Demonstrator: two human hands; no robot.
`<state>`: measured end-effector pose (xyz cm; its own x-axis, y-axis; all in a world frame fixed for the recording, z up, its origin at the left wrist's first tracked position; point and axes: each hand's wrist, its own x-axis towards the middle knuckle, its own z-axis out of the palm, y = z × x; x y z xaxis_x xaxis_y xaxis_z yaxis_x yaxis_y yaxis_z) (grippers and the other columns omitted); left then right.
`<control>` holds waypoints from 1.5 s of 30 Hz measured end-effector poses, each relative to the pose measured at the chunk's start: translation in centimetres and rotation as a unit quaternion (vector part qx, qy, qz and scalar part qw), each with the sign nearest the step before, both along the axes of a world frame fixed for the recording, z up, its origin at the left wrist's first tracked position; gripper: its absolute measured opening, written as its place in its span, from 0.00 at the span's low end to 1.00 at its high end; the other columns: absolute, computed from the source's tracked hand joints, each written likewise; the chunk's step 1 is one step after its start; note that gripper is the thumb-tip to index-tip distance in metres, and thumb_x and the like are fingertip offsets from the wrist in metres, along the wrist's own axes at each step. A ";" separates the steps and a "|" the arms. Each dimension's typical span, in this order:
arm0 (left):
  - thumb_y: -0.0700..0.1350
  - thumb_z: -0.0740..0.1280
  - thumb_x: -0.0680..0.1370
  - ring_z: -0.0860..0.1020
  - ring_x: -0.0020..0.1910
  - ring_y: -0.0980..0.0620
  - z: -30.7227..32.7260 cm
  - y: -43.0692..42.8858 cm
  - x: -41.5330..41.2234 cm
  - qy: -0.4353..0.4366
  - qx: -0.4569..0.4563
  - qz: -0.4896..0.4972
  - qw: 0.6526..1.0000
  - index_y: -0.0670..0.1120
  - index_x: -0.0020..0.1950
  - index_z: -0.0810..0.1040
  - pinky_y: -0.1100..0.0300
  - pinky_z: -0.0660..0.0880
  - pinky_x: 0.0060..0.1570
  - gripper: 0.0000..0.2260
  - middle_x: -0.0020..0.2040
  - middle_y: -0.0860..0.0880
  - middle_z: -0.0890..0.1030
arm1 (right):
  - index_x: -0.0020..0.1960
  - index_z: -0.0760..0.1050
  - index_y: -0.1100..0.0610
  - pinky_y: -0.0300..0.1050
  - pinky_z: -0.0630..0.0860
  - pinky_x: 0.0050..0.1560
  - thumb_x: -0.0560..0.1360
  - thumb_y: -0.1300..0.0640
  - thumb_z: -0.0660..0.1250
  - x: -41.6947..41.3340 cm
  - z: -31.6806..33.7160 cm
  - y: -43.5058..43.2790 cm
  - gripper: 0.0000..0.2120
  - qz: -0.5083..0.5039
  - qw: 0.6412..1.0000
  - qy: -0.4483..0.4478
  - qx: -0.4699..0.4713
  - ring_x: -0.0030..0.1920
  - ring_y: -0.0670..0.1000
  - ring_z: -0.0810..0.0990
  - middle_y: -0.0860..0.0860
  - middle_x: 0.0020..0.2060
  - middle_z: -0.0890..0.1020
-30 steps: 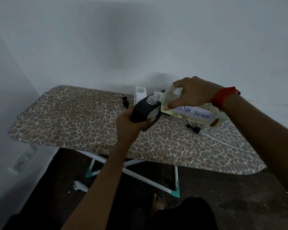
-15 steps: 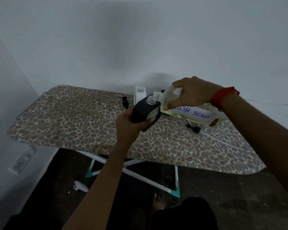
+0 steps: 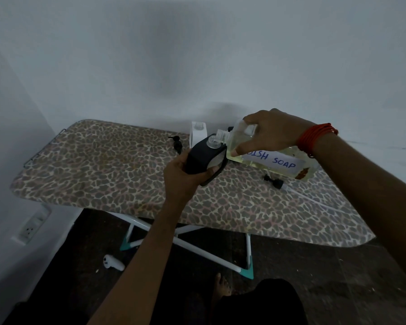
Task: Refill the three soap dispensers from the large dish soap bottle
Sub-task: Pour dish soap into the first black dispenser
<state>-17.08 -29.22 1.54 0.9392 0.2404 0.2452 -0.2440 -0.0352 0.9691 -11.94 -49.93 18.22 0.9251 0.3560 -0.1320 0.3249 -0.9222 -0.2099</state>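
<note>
The left half of the ironing board lies bare, open to a hand from the near edge. At the far middle, a black pump head and a white dispenser crowd the wall side. Right of centre, a second pump, with what seems a clear tube trailing, lies under the tilted dish soap bottle.

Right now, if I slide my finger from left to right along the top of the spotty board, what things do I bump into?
Black pump top → white dispenser → black dispenser in the left hand → dish soap bottle tipped by the right hand.
</note>
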 end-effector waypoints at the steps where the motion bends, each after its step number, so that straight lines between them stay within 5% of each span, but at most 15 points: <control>1: 0.35 0.81 0.67 0.85 0.55 0.49 0.0 0.0 0.0 0.000 0.000 0.000 1.000 0.40 0.64 0.81 0.46 0.83 0.54 0.25 0.55 0.45 0.86 | 0.68 0.75 0.46 0.55 0.76 0.64 0.58 0.23 0.72 0.0 0.0 0.0 0.44 -0.001 1.000 0.001 0.000 0.52 0.50 0.77 0.43 0.43 0.74; 17: 0.38 0.82 0.67 0.85 0.54 0.50 0.0 0.0 0.0 -0.008 0.006 0.004 1.000 0.41 0.64 0.82 0.47 0.83 0.53 0.25 0.55 0.46 0.86 | 0.61 0.78 0.44 0.52 0.78 0.57 0.58 0.23 0.72 0.0 0.0 0.0 0.39 0.004 1.000 -0.008 0.004 0.45 0.49 0.78 0.37 0.36 0.74; 33: 0.37 0.81 0.69 0.84 0.56 0.49 0.2 0.0 0.0 -0.006 -0.001 -0.003 1.000 0.40 0.65 0.81 0.48 0.83 0.54 0.26 0.58 0.44 0.85 | 0.69 0.74 0.47 0.53 0.75 0.61 0.57 0.22 0.72 0.2 0.2 -0.1 0.47 0.000 1.000 -0.012 -0.002 0.50 0.49 0.74 0.45 0.47 0.74; 45: 0.38 0.82 0.68 0.85 0.55 0.50 0.2 -0.2 0.1 -0.005 -0.007 -0.002 1.000 0.41 0.64 0.82 0.46 0.83 0.53 0.25 0.55 0.46 0.86 | 0.66 0.75 0.45 0.53 0.77 0.60 0.55 0.21 0.70 0.1 0.3 -0.3 0.46 0.002 1.000 -0.014 -0.005 0.48 0.49 0.75 0.41 0.40 0.72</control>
<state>-17.02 -29.45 1.74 0.9374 0.2407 0.2519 -0.2546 -0.0205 0.9668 -11.84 -50.23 18.54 0.9271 0.3583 -0.1102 0.3340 -0.9231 -0.1907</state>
